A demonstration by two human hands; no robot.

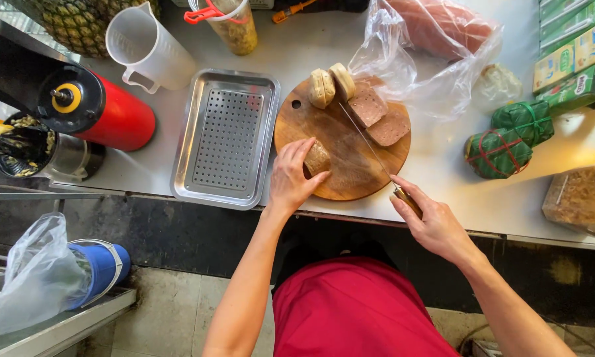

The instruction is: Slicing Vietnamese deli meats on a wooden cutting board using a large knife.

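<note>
From the head camera, looking down, we see our left hand on a small block of meat loaf at the near left part of the round wooden cutting board. Our fingers are curled close together around the block, pinching it from the side. Our right hand is closed tight around the handle of a long thin knife.

The knife's long line runs from the handle, near us on the right, up and left across the board. Its tip points away from us, toward the two round buns at the far edge. The blade looks to lie just beside two flat meat slices.

We think the sharp blade could nick our left fingers, because they sit close to where it passes. The little block could also slip, since it is small. The board hangs a bit over the table edge, so a hard push might tip it.
</note>
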